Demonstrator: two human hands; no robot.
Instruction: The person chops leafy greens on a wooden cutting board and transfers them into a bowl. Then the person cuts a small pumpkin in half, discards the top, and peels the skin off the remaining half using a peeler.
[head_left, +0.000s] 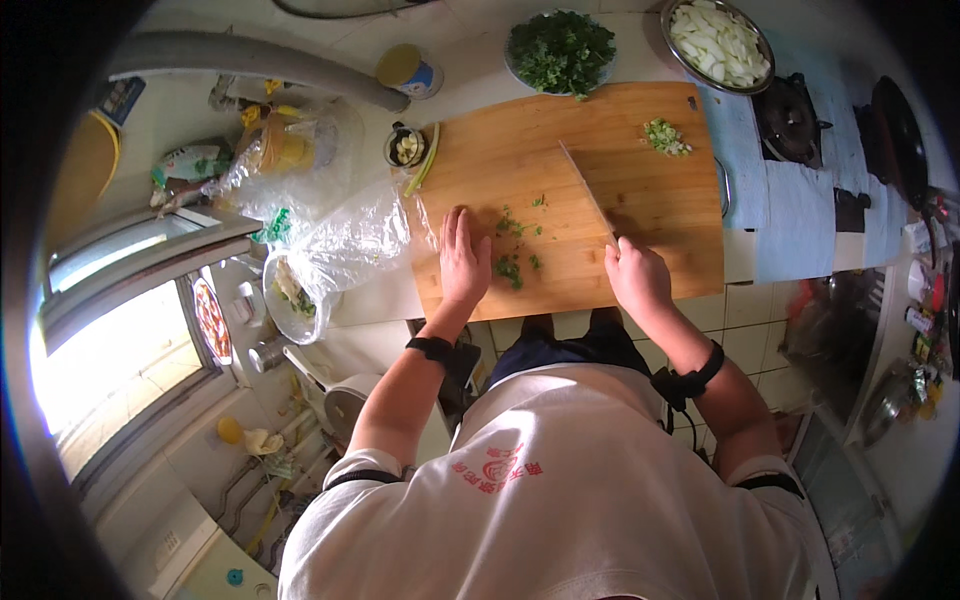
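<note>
My right hand (639, 276) grips the handle of a kitchen knife (587, 189), whose blade points away from me and to the left over a wooden cutting board (480, 157). I see the blade nearly edge-on, and cannot tell whether it touches the board. Fingers stretched out, my left hand (465, 259) rests at the board's left side and holds nothing. Bits of chopped green herb (510, 268) lie scattered between my hands. A small heap of chopped scallion (666, 138) sits near the far right corner, and a scallion stalk (424, 161) lies along the left edge.
Behind the board stand a plate of leafy herbs (562, 52), a metal bowl of sliced white vegetable (720, 43) and a can (411, 71). Left are a small glass of peeled garlic (407, 145) and clear plastic bags (352, 232). A gas burner (789, 118) is at right.
</note>
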